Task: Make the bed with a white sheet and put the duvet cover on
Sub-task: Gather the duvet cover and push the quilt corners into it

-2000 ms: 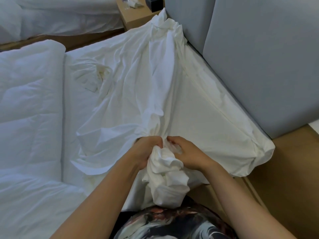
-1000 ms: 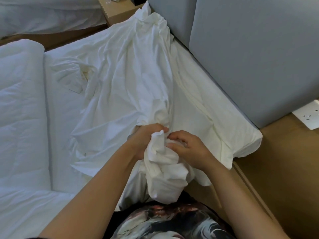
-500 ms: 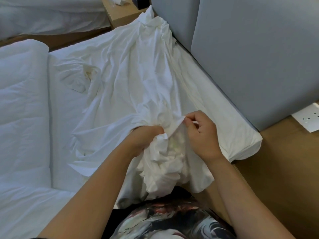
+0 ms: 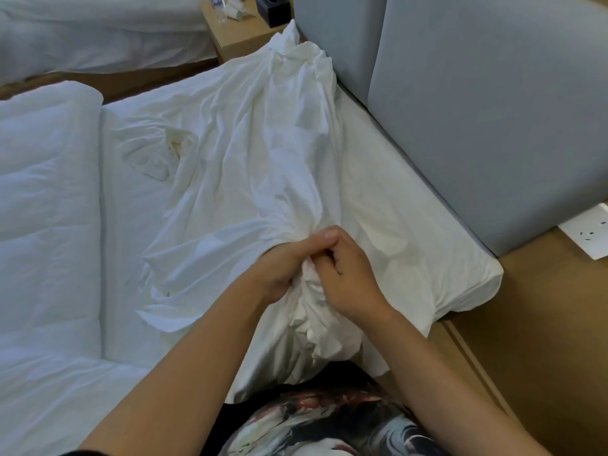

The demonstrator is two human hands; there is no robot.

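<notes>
A crumpled white duvet cover (image 4: 250, 166) lies in long folds across the sheeted mattress (image 4: 437, 258), reaching up to the far head corner. Its near end is bunched at the bed's front edge. My left hand (image 4: 283, 268) grips that bunch from the left. My right hand (image 4: 348, 274) pinches the same gathered cloth from the right, fingers curled and touching the left hand. More gathered cloth hangs below both hands. A thick quilted white duvet (image 4: 42, 209) lies along the left side of the bed.
A grey padded headboard (image 4: 487, 106) runs along the bed's right side. A wooden bedside table (image 4: 237, 31) with small items stands at the top. A second bed (image 4: 92, 31) is at top left. Wooden floor and a white socket plate (image 4: 589, 230) are on the right.
My right hand has come back down and left against my left hand, closing on the bunched cloth it had been pinching higher up. My left hand keeps its hold.
</notes>
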